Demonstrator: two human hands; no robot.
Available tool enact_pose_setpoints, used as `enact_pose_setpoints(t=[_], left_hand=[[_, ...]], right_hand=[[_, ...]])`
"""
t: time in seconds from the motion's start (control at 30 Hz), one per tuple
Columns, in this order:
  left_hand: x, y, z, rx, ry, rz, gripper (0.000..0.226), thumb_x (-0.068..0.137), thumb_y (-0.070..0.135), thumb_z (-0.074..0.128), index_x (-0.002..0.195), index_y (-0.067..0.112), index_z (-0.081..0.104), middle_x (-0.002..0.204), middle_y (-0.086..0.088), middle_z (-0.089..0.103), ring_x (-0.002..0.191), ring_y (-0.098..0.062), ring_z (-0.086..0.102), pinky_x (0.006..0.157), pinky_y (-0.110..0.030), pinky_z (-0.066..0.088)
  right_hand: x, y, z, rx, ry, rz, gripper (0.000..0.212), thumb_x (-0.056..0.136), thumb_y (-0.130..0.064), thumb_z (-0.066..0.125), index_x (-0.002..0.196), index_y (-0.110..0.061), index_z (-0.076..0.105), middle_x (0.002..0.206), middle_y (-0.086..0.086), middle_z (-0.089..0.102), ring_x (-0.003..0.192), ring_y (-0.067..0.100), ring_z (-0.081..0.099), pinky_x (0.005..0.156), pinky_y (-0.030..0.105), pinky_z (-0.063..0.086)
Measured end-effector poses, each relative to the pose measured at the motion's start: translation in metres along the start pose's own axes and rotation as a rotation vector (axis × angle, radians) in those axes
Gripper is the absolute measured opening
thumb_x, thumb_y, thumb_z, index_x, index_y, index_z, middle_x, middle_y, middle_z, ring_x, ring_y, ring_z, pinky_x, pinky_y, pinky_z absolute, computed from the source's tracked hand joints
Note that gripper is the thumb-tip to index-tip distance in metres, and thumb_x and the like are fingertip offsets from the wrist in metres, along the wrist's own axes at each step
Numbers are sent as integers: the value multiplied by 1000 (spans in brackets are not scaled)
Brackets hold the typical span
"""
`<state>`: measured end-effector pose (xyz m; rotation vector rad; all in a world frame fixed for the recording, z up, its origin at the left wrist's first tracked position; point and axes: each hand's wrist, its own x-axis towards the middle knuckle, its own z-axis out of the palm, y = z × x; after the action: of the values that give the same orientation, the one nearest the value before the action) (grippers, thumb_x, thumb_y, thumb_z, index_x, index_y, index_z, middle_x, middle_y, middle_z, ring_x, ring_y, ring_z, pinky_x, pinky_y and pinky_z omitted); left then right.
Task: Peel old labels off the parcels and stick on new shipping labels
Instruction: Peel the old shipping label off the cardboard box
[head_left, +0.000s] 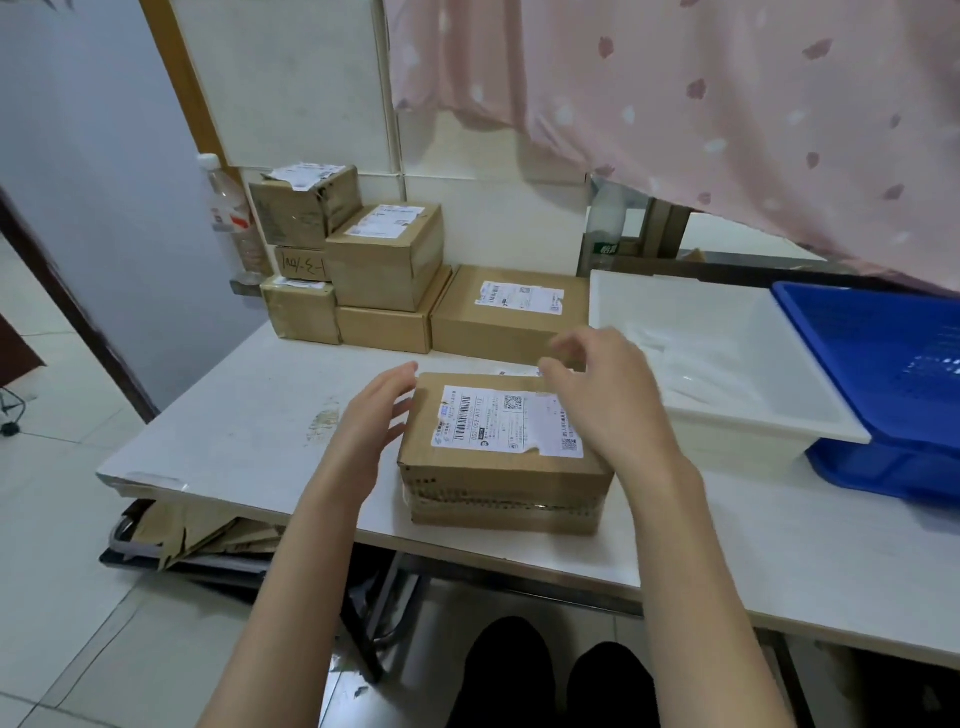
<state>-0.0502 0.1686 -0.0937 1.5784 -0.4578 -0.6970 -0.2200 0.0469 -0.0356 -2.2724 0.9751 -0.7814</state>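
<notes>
Both hands hold nothing, fingers loose and apart: the left hand (375, 415) sits just beside the left end of the parcel (501, 467), and the right hand (602, 400) hovers over its far right corner, blurred, so contact cannot be told. The parcel lies flat near the counter's (249, 415) front edge, its torn label (511, 422) facing up. More boxes (384, 270) are stacked at the far left corner, with a white tray (737, 415) and blue basket (883, 364) toward the right.

Left hand (371, 415): fingers straight, palm facing inward. Right hand (597, 395): fingers loosely spread, empty. Forearms bare, extended forward.
</notes>
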Motion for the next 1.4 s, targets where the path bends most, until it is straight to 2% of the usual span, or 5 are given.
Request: enact_pose_setpoints(t=[0.13, 0.33, 0.53, 1.0, 1.4], left_hand=[[8, -1, 12, 0, 3, 47, 27, 97, 38, 53, 117, 29, 69, 118, 5, 67, 112, -17, 62, 98, -36, 50], [22, -7, 11, -123, -69, 31, 24, 94, 28, 58, 104, 15, 75, 109, -6, 73, 107, -26, 67, 90, -39, 50], [24, -18, 21, -394, -177, -79, 26, 94, 32, 53, 84, 11, 65, 71, -4, 65, 63, -17, 63, 58, -26, 49], [44, -33, 17, -386, -142, -108, 34, 63, 42, 76, 81, 13, 70, 76, -7, 62, 68, -22, 59, 66, -34, 42], [43, -37, 18, -390, -160, -87, 35, 70, 42, 72, 87, 13, 64, 77, -7, 58, 70, -22, 56, 65, -33, 41]], right_hand=[[14, -16, 38, -11, -170, -200, 17, 96, -19, 55, 102, -29, 67, 121, -14, 51, 119, 6, 41, 91, 29, 36], [26, -16, 72, -141, -216, -263, 19, 98, -16, 50, 98, -26, 65, 118, -11, 56, 110, 15, 46, 88, 28, 30], [26, -10, 78, 26, -222, -207, 22, 96, -15, 49, 89, -30, 63, 97, -16, 56, 97, 9, 50, 94, 38, 39], [30, -5, 81, -102, -322, -254, 9, 99, -27, 46, 101, -28, 55, 111, -14, 51, 107, 15, 47, 91, 33, 27], [28, -6, 72, 76, -313, -217, 10, 92, -23, 57, 93, -31, 61, 102, -14, 57, 100, 9, 51, 94, 38, 39]])
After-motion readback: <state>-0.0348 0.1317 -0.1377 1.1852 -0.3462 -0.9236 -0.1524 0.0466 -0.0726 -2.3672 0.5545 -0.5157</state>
